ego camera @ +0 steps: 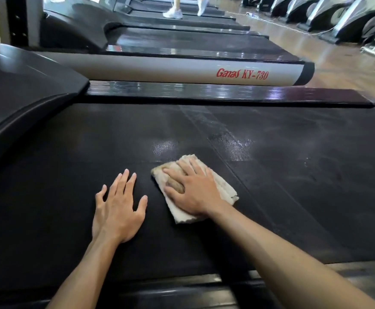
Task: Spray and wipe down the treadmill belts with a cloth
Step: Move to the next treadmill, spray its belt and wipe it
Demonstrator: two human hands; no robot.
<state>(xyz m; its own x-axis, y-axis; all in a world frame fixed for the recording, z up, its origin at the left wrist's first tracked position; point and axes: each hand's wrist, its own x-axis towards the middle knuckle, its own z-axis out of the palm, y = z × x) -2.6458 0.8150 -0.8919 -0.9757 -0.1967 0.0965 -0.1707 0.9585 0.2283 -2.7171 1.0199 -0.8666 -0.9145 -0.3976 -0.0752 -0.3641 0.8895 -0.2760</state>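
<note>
One cloth, two hands, several treadmills in a row.

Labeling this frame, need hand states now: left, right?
Left hand: open, fingers spread flat on the belt, holding nothing.
Right hand: open, fingers straight, pressing the cloth onto the belt.

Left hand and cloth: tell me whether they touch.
Apart. The head view shows bare belt between the left hand and the cloth; only the right hand presses it.
</note>
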